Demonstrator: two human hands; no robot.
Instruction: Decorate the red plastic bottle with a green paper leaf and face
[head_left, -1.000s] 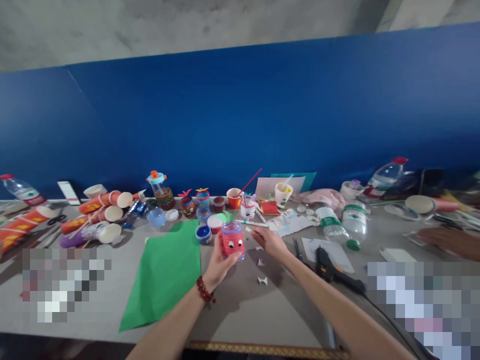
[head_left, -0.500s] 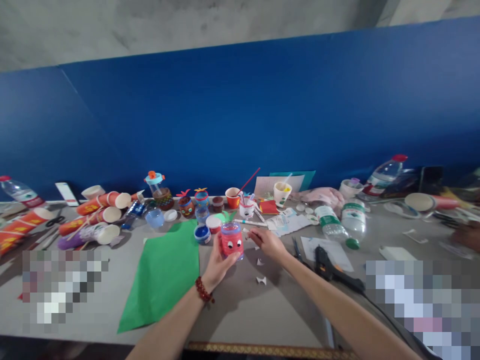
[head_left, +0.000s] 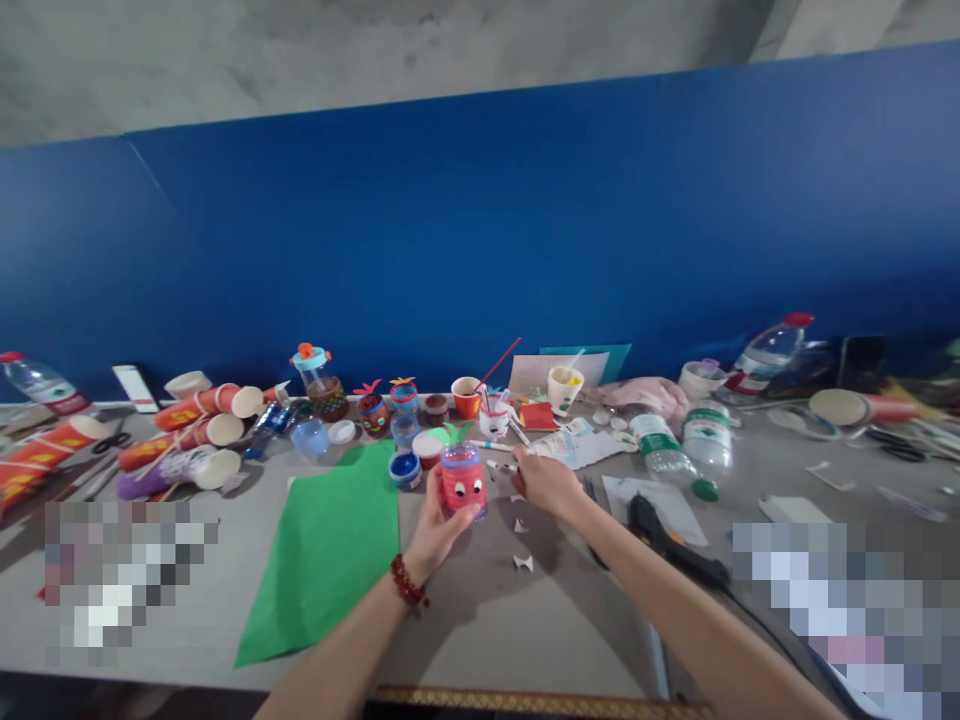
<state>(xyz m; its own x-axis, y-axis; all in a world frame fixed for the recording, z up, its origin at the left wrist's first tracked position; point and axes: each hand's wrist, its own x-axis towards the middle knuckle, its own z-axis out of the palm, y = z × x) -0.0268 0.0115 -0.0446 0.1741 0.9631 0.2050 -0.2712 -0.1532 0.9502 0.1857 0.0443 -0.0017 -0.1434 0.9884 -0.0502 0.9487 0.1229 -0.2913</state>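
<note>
A pinkish-red painted plastic cup with googly eyes [head_left: 464, 489] is upright in my left hand [head_left: 433, 528], which has its fingers wrapped around the side and its thumb across the lower front. Green leaf-like pieces show behind its rim. Just right of the cup, my right hand [head_left: 549, 484] is low over the table, fingers pinched at the end of a short white marker [head_left: 501, 466]. Another white marker [head_left: 491, 446] lies a little farther back. White paper scraps [head_left: 523, 563] are scattered below my right hand.
Green paper [head_left: 337, 560] lies left of the cup, with a blue paint pot [head_left: 405, 467] at its edge. A glue gun [head_left: 660, 540] and plastic bottles [head_left: 707, 445] are to the right. Decorated cups [head_left: 373, 413] stand along the blue partition [head_left: 480, 230].
My right hand has shifted slightly right, away from the cup, and the marker at its fingertips shows more plainly. My left hand keeps the cup in place. A nearby hand at far right has gone from view.
</note>
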